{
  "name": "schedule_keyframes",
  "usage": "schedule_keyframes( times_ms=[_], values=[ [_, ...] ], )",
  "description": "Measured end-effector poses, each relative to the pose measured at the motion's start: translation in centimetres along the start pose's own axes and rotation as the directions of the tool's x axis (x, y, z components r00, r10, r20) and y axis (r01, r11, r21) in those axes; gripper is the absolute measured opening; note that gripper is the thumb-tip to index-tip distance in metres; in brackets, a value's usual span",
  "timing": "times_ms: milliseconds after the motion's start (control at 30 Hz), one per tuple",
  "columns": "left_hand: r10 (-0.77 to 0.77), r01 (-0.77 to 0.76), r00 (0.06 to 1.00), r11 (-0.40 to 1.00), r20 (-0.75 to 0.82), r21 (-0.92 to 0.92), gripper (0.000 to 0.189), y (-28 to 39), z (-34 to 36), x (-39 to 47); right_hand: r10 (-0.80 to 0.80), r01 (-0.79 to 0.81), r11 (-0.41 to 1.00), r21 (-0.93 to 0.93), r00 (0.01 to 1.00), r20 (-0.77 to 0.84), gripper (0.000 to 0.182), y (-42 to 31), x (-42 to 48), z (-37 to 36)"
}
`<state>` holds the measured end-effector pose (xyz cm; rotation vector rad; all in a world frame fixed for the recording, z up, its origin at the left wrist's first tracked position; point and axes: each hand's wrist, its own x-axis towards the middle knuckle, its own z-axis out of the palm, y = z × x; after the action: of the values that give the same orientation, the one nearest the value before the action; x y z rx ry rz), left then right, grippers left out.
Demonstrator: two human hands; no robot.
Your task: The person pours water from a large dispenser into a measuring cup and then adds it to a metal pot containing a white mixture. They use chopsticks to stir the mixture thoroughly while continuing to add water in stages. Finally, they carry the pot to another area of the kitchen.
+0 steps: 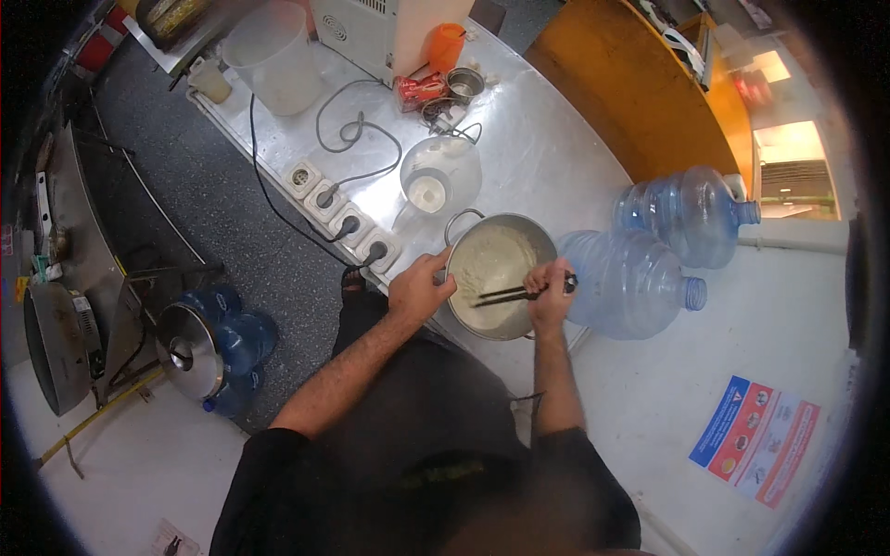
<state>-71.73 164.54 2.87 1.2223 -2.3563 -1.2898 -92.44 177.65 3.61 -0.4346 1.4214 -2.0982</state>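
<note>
A round metal pot (544,240) with loop handles stands at the near edge of the metal table, holding a pale, creamy batter-like mixture (490,260). At its left rim my left hand (418,288) grips the wall, thumb and fingers at the edge. My right hand (551,295) is closed around a pair of black sticks (502,297), either chopsticks or slim tongs. Their tips reach down into the mixture on the pot's left side. Just beyond the pot is a clear plastic container or lid (462,156) with a small cup (427,193) holding something pale.
Two large water bottles (626,285) lie right of the pot. Sockets with plugs (348,226) line the table's left edge, and a grey cord (361,125) loops across the metal table (535,139). Farther back are a plastic bucket (278,62), an orange cup (445,47) and a metal cup (464,83).
</note>
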Motion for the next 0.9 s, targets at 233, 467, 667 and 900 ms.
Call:
schedule_keyframes(
  times_ms=[233,467,667,900],
  values=[
    [-0.021,0.023,0.998,1.0,0.053,-0.021,0.054,0.0,-0.1,0.2,-0.38,0.348,0.924,-0.162,0.884,-0.271,0.034,-0.9,1.8,0.7],
    [-0.034,0.035,0.998,0.999,0.062,-0.022,0.057,-0.1,-0.3,0.1,-0.077,0.05,0.987,-0.15,0.98,-0.182,0.035,-1.6,2.0,0.4],
    [-0.043,0.044,0.997,0.999,0.068,-0.018,0.057,-0.2,0.0,0.0,-0.443,0.432,0.896,-0.103,0.864,-0.24,0.035,1.1,1.9,1.4],
    [-0.058,0.061,0.995,0.998,0.076,-0.034,0.057,0.0,-0.1,-0.2,-0.253,0.205,0.895,-0.395,0.965,-0.072,0.026,-0.9,2.4,0.9]
  ],
)
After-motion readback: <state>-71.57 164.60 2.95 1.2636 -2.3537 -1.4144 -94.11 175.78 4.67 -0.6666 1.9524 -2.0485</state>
